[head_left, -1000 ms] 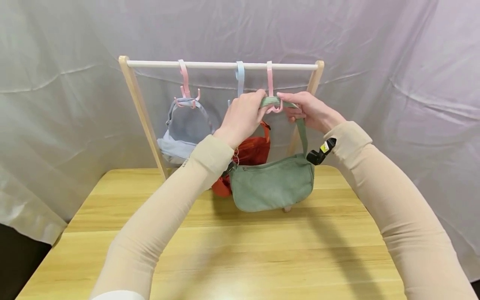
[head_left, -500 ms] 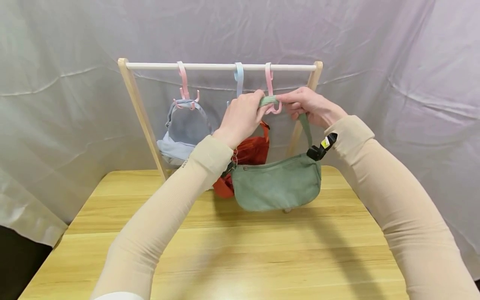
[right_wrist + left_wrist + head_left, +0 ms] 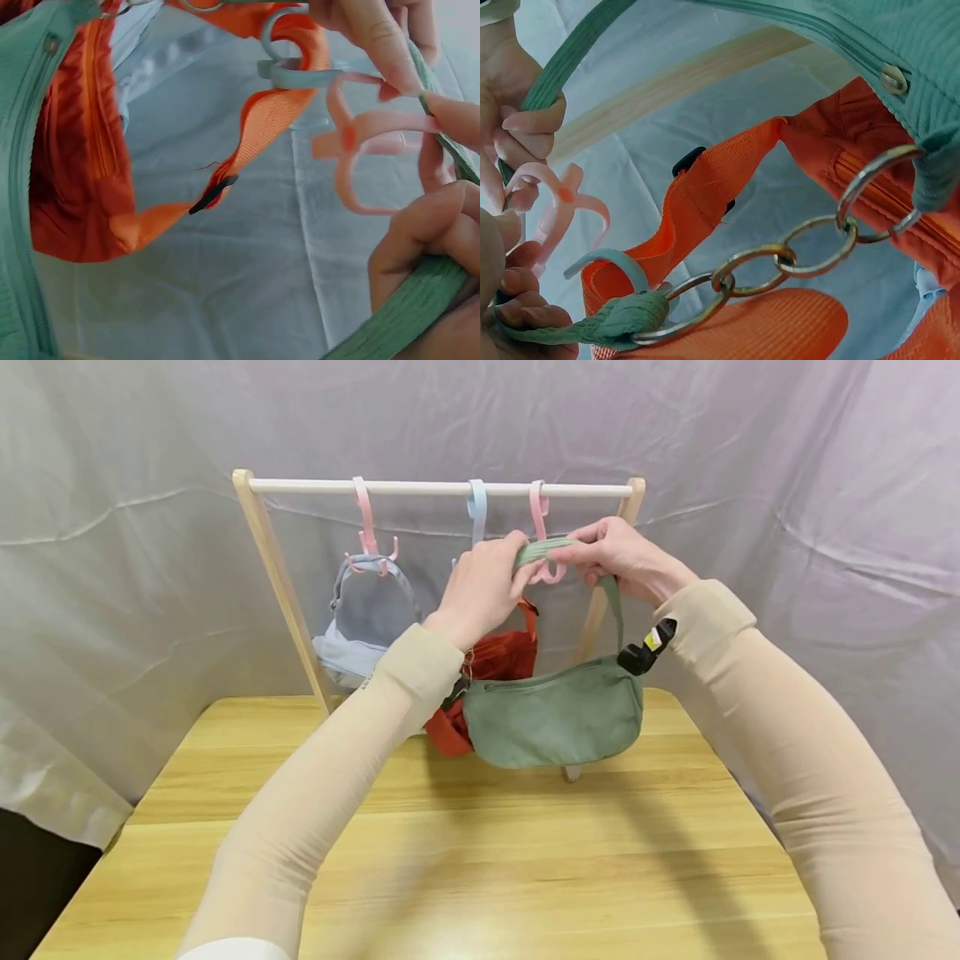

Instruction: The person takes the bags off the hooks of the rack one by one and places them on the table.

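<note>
A green shoulder bag (image 3: 555, 718) hangs by its strap (image 3: 542, 550) from both hands, in front of the right pink hook (image 3: 538, 510). My left hand (image 3: 483, 581) pinches the strap on its left side. On the right, my right hand (image 3: 622, 556) grips the same strap between thumb and fingers. The strap overlaps the pink hook in the head view. In the right wrist view, the prongs of the pink hook (image 3: 349, 139) reach right up to the strap and fingers. Metal rings (image 3: 761, 270) join the bag to one strap end.
A rack with a white bar (image 3: 420, 487) stands on the wooden table (image 3: 480, 860). An orange-red bag (image 3: 506, 656) hangs from the blue hook (image 3: 477, 510), behind the green bag. At left, a light blue bag (image 3: 352, 652) hangs from another pink hook (image 3: 364, 514).
My right hand has risen slightly, raising the strap's right part around the pink hook. The green bag has shifted a little right and up. The left hand has hardly moved.
</note>
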{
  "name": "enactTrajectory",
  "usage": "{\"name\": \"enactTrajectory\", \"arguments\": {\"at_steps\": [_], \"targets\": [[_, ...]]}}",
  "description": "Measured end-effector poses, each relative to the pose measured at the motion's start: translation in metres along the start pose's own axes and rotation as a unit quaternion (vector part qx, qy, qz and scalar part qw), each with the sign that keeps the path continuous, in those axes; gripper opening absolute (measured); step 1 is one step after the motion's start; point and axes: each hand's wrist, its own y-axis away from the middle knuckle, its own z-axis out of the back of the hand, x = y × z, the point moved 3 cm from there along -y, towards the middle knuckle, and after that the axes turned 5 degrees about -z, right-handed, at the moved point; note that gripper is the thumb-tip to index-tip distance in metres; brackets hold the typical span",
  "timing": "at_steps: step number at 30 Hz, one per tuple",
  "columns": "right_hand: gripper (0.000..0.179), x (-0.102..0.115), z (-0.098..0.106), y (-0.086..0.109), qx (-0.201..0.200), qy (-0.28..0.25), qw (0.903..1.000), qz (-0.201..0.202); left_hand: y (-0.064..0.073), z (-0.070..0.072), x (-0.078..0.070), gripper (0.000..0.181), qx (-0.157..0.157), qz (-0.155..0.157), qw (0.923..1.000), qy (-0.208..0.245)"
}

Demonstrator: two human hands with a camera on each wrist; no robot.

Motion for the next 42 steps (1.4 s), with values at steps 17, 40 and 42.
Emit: {"name": "enactTrajectory", "arguments": {"at_steps": [17, 40, 42], "targets": [[0.015, -0.005, -0.016, 0.015, -0.123, -0.016, 0.9665, 0.225, 0.01, 0.004, 0.001, 0.02, -0.047, -0.013, 0.996, 0.076], [0.021, -0.136, -0.021, 0.069, -0.045, 0.062, 0.9855, 0.152, 0.028, -0.01, -0.027, 0.022, -0.039, -0.086, 0.9868, 0.132], [0.031, -0.153, -0.023, 0.075, -0.057, 0.101, 0.9829, 0.143, 0.028, -0.01, -0.028, 0.022, -0.043, -0.088, 0.9863, 0.133]]}}
